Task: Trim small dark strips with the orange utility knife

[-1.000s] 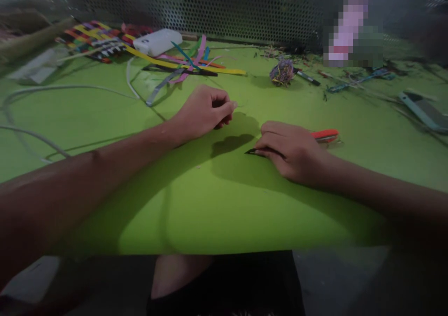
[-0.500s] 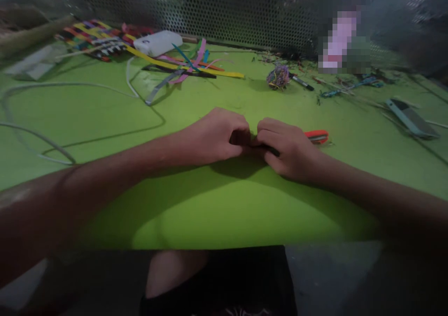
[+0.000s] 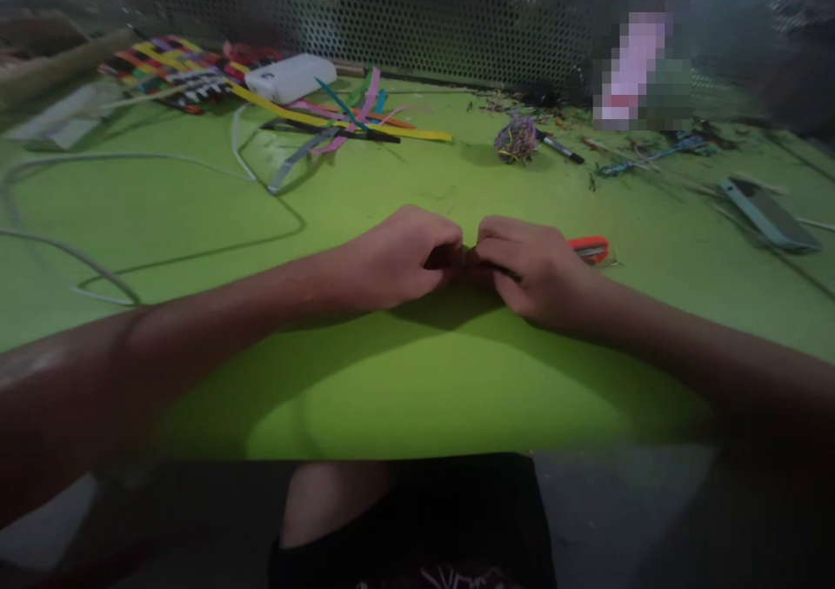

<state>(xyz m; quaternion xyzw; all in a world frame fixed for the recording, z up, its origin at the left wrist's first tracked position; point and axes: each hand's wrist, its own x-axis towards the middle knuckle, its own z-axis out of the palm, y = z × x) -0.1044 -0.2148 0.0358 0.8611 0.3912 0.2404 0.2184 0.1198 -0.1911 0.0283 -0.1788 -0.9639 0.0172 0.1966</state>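
Note:
Over the middle of the green table (image 3: 417, 389), my left hand (image 3: 410, 257) and my right hand (image 3: 535, 267) meet almost fingertip to fingertip. Both are closed in a pinch. Something small and dark shows between the fingertips, mostly covered by them, and I cannot make out its kind. Just past my right hand lies a red-orange tool (image 3: 591, 250) with a metallic strip, partly hidden behind the knuckles.
Coloured flat strips (image 3: 352, 123) lie at the back, by a white device (image 3: 290, 78) and a multicoloured woven piece (image 3: 176, 67). A tangled thread ball (image 3: 517, 141), a pen (image 3: 561, 147) and a phone (image 3: 770, 213) are to the right. A white cable (image 3: 130, 156) loops at left.
The hands hold nearly the same pose, with the fingertips shifted very slightly. The whole view has moved a little; nothing on the table was picked up or put down.

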